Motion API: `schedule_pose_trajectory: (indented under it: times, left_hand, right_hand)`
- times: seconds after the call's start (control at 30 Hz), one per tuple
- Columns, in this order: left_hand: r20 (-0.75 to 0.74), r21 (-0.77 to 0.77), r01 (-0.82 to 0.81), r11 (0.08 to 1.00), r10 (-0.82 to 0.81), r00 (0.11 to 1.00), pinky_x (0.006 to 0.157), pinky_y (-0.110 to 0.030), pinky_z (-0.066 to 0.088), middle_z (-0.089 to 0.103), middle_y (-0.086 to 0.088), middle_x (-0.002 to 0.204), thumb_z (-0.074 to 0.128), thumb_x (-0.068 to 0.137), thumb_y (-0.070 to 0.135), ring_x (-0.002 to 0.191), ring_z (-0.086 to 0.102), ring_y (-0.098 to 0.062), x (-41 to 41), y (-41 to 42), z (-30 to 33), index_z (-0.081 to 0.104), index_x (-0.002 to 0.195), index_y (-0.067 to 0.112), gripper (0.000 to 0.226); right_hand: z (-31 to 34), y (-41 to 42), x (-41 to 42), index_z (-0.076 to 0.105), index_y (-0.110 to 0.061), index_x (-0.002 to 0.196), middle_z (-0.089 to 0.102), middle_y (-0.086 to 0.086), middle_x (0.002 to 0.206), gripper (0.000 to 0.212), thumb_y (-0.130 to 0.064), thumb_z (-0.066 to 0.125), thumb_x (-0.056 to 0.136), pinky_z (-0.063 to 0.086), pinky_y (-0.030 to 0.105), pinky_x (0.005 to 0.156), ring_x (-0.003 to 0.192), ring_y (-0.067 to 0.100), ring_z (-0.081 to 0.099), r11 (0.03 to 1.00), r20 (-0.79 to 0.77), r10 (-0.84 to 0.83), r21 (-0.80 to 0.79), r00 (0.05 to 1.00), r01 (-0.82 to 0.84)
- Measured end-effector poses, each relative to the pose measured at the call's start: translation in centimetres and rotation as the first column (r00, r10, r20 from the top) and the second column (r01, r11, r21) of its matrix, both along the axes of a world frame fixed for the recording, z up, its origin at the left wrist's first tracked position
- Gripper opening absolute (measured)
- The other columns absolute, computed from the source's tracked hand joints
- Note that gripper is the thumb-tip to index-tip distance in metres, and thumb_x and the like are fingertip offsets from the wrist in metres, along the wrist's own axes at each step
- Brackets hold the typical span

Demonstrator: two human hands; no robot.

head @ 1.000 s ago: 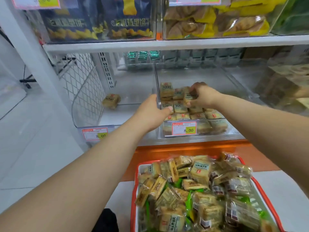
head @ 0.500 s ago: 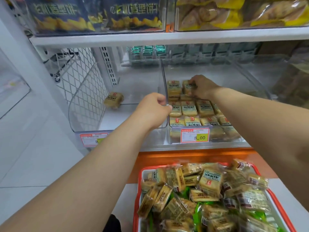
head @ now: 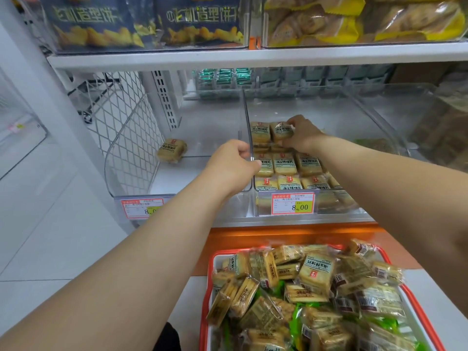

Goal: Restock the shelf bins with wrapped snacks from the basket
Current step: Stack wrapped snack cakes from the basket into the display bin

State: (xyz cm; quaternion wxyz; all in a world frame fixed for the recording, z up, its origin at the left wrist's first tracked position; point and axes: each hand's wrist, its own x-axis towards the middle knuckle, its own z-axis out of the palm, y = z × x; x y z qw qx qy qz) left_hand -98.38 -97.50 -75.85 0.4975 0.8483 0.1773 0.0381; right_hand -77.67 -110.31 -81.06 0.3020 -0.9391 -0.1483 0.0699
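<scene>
A clear shelf bin (head: 336,115) holds rows of yellow wrapped snacks (head: 285,165) behind an 8.00 price tag (head: 293,203). My right hand (head: 304,134) reaches deep into this bin and grips a wrapped snack (head: 281,130) in the back row. My left hand (head: 234,163) grips the clear divider wall (head: 247,117) between the two bins. The left bin (head: 207,127) holds one lone snack (head: 172,150). Below, a red-rimmed basket (head: 211,259) is heaped with wrapped snacks (head: 316,272).
A white wire mesh guard (head: 121,138) closes the shelf's left end. The upper shelf (head: 253,57) carries dark snack bags (head: 141,21) and yellow bags (head: 354,19). Teal packets (head: 222,77) sit at the back. Another clear bin (head: 417,127) lies right.
My right hand has stayed at the bin's back row, settling a snack there. My left hand keeps its hold on the divider. The camera has tilted down slightly.
</scene>
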Motion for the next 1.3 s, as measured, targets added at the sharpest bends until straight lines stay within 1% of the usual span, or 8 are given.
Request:
schedule_pose_trajectory:
  times: [0.17, 0.37, 0.53, 0.67, 0.8, 1.0, 1.17, 1.3]
  left_hand:
    - [0.009, 0.102, 0.017, 0.995, -0.018, 1.000, 0.095, -0.024, 0.037, 0.052, 0.002, 0.138, 0.062, 0.095, 0.022, 0.124, 0.050, -0.017, -0.2, 0.0, -0.2, 0.044, 0.142, 0.015, 0.050]
    - [0.019, 0.177, 0.073, 0.981, -0.077, 0.997, 0.105, -0.029, 0.039, 0.051, 0.000, 0.142, 0.064, 0.093, 0.023, 0.131, 0.048, -0.018, -1.3, -0.2, -0.9, 0.045, 0.144, 0.015, 0.055]
    - [0.110, 0.218, 0.027, 0.976, -0.053, 0.993, 0.102, -0.033, 0.042, 0.052, 0.003, 0.141, 0.061, 0.095, 0.024, 0.124, 0.053, -0.016, -4.2, -1.1, -2.0, 0.047, 0.141, 0.021, 0.047]
    - [0.216, 0.272, 0.022, 0.962, -0.083, 0.973, 0.084, -0.027, 0.044, 0.059, 0.007, 0.120, 0.058, 0.095, 0.018, 0.103, 0.058, -0.010, -7.8, -3.1, -3.0, 0.058, 0.124, 0.024, 0.030]
    - [-0.082, 0.388, 0.309, 0.868, -0.301, 0.950, 0.079, -0.025, 0.044, 0.062, 0.009, 0.103, 0.061, 0.092, 0.021, 0.094, 0.061, -0.014, -11.7, -4.5, -6.6, 0.063, 0.114, 0.025, 0.021]
    - [-0.634, 0.489, 0.707, 0.511, -0.349, 0.690, 0.088, -0.039, 0.049, 0.053, -0.005, 0.125, 0.056, 0.094, 0.044, 0.112, 0.053, -0.026, -16.8, -5.5, -12.4, 0.051, 0.126, 0.020, 0.041]
    - [-0.660, 0.461, 0.720, 0.518, -0.343, 0.669, 0.089, -0.041, 0.050, 0.050, -0.004, 0.124, 0.063, 0.092, 0.039, 0.110, 0.054, -0.025, -17.6, -5.5, -14.6, 0.049, 0.128, 0.017, 0.045]
    - [-0.612, 0.391, 0.631, 0.670, -0.323, 0.722, 0.069, -0.031, 0.049, 0.057, 0.000, 0.109, 0.065, 0.091, 0.027, 0.085, 0.057, -0.018, -17.7, -5.7, -15.3, 0.050, 0.115, 0.023, 0.029]
  right_hand:
    - [0.5, -0.7, -0.6, 0.027, -0.017, 0.148, 0.038, 0.008, 0.150, 0.078, -0.028, 0.074, 0.085, 0.039, 0.034, 0.099, 0.128, 0.030, 0.046, 1.000, -0.058, -0.013, 0.024, 0.998, 0.014]
    - [2.0, -2.9, -4.5, 0.037, -0.010, 0.143, 0.047, 0.012, 0.142, 0.067, -0.025, 0.072, 0.087, 0.040, 0.035, 0.103, 0.129, 0.031, 0.046, 0.999, -0.035, -0.027, 0.023, 0.999, 0.027]
    - [3.8, -5.6, -13.7, 0.058, -0.018, 0.111, 0.064, -0.004, 0.102, 0.020, -0.013, 0.062, 0.092, 0.045, 0.023, 0.083, 0.092, 0.012, 0.059, 0.967, 0.204, -0.036, 0.253, 0.978, -0.018]
    - [3.1, -8.2, -23.0, 0.058, -0.026, 0.097, 0.058, -0.015, 0.079, 0.014, -0.013, 0.062, 0.091, 0.045, 0.021, 0.067, 0.070, 0.002, 0.054, 0.944, 0.164, 0.125, 0.283, 0.979, -0.168]
    - [0.0, -10.3, -30.3, 0.062, -0.022, 0.100, 0.065, -0.011, 0.082, 0.015, -0.012, 0.063, 0.089, 0.045, 0.015, 0.069, 0.074, 0.005, 0.060, 0.942, -0.082, 0.326, 0.112, 0.942, -0.316]
    - [-4.0, -12.7, -34.8, 0.055, -0.021, 0.108, 0.063, -0.012, 0.093, 0.016, -0.023, 0.060, 0.093, 0.052, 0.027, 0.078, 0.085, 0.009, 0.061, 0.858, -0.303, 0.415, -0.182, 0.858, -0.480]
    - [-5.6, -13.6, -35.2, 0.050, -0.023, 0.117, 0.065, -0.004, 0.104, 0.027, -0.031, 0.058, 0.093, 0.053, 0.036, 0.078, 0.090, 0.016, 0.060, 0.785, -0.282, 0.433, -0.348, 0.856, -0.512]
    - [-5.7, -13.8, -34.9, 0.052, -0.020, 0.114, 0.066, -0.001, 0.102, 0.021, -0.028, 0.055, 0.095, 0.050, 0.031, 0.069, 0.088, 0.018, 0.061, 0.757, -0.194, 0.473, -0.410, 0.859, -0.509]
